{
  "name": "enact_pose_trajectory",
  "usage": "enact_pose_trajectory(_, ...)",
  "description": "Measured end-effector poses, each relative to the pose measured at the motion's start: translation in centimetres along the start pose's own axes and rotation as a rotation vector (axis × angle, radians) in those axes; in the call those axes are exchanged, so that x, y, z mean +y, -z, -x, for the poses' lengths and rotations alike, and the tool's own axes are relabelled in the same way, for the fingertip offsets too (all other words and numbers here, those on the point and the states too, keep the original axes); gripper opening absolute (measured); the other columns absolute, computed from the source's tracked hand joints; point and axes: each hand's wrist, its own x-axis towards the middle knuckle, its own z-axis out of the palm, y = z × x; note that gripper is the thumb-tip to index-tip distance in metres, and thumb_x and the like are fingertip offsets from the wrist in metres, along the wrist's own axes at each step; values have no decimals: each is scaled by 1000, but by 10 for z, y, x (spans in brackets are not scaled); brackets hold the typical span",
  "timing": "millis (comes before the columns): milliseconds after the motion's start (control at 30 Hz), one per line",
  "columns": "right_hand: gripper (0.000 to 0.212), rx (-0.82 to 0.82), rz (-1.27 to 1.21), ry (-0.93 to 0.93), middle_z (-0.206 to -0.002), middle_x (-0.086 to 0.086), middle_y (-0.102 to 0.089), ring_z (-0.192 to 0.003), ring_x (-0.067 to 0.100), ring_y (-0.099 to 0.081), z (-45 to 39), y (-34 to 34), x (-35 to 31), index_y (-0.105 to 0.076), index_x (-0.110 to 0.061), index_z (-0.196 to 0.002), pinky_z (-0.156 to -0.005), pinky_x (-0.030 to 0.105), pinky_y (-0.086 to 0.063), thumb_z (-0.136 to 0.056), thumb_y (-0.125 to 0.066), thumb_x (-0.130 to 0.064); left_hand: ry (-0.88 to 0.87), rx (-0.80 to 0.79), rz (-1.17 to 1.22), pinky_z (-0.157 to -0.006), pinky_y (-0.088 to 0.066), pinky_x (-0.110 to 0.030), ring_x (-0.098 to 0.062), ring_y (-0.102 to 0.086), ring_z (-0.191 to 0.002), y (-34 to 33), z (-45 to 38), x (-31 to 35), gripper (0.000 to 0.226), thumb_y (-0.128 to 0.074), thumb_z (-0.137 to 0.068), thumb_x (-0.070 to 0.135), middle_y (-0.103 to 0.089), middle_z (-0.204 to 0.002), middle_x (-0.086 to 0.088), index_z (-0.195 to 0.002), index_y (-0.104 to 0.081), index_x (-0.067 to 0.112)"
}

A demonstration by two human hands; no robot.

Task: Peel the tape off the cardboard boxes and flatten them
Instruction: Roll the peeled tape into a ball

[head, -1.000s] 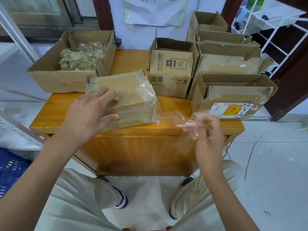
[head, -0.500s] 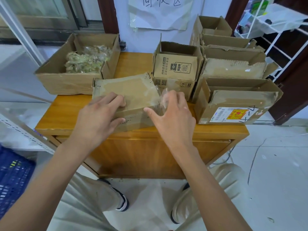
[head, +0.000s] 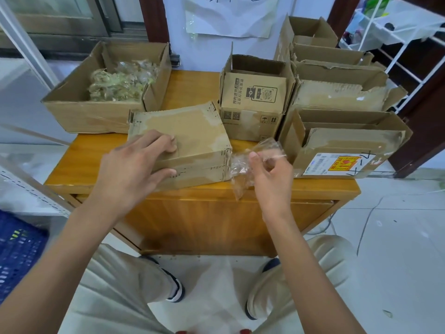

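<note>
Wooden orange-brown table [head: 197,88] carries open cardboard boxes along its back and right edges. Closed brown cardboard box [head: 183,141] sits at the front edge, left hand [head: 134,169] spread over it as an anchor. Right hand [head: 269,174] pinches crumpled clear tape [head: 245,162]; half a second ago it was against the box, now pulled clear.

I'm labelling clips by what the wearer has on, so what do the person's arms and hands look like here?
Both forearms are bare to the frame's edge, with no sleeves in view. The left hand and right hand wear no gloves, rings, watch or wristband that I can see. Nails are short.
</note>
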Motion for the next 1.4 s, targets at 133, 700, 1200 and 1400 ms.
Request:
enact_pose_trajectory(133,15,48,-195,-66,-78,0,-72,-63,13,-70,13,-6,7,-67,-7,-100,-54,36,-58,-103,-67,-21,77,11,69,-61,-58,-41,-23,-69,-100,4,0,-5,42,-83,-82,38,-67,-130,11,-118,-65,24)
enact_pose_trajectory(700,22,259,-312,83,-86,-17,-75,-71,25,-77,45,14,13,-52,2,-114,-54,35,-55,-110,-53,-19,175,19,119,-75,-59,-53,-30,-67,-114,18,-3,-4,46,-80,-84,39,-66,-133,5,-121,-58,24)
enact_pose_trajectory(1200,8,206,-386,169,-94,-6,-70,-71,31,-74,50,22,6,-56,-11,-105,-58,42,-58,-110,-54,-16,286,6,-53,-69,-57,-51,-39,-66,-107,8,-2,14,94,-68,-70,78,-64,-129,-12,-141,-48,19)
enact_pose_trajectory(1400,31,193,-657,-84,-96,13,-68,-70,21,-71,40,14,10,-56,10,-118,-59,27,-55,-109,-56,-19,314,26,51,-69,-53,-50,-35,-66,-106,19,0,1,88,-71,-68,74,-67,-126,-8,-138,-52,23)
